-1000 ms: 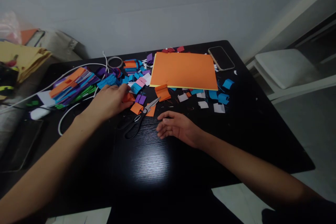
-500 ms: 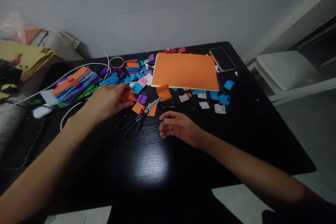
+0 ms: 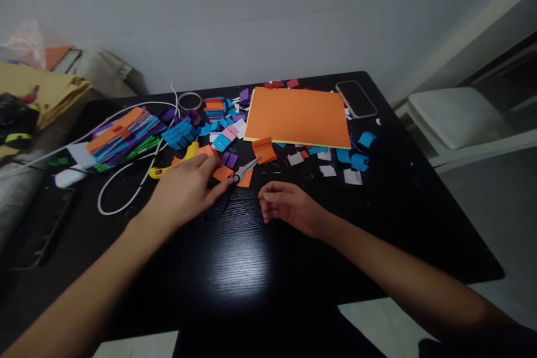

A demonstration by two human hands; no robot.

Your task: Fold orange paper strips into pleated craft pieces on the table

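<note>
My left hand [image 3: 182, 184] is over the middle of the black table, its thumb stretched out across the black-handled scissors [image 3: 247, 168] and apart from its fingers. It partly covers the scissors' handles. Beside its fingertips lie small folded orange paper pieces [image 3: 224, 173] and a purple piece [image 3: 229, 159]. A yellow utility knife [image 3: 176, 162] rests just behind the hand. To the right of the scissors, my right hand [image 3: 291, 207] is palm inward with loosely curled fingers and nothing visible in it. A folded orange paper strip [image 3: 264, 150] lies by the scissors' tips.
An orange paper sheet [image 3: 300, 117] on yellow ones lies at the back, near a phone [image 3: 356, 99]. Stacked coloured strips [image 3: 126, 128], a white cable [image 3: 100, 201], a tape ring [image 3: 190, 101] and a white mouse [image 3: 69, 178] are on the left. Blue and white scraps surround the sheet.
My left hand has moved right and toward me, from the orange pieces to over the scissors' handles. The yellow utility knife now shows behind it. My right hand has hardly moved.
</note>
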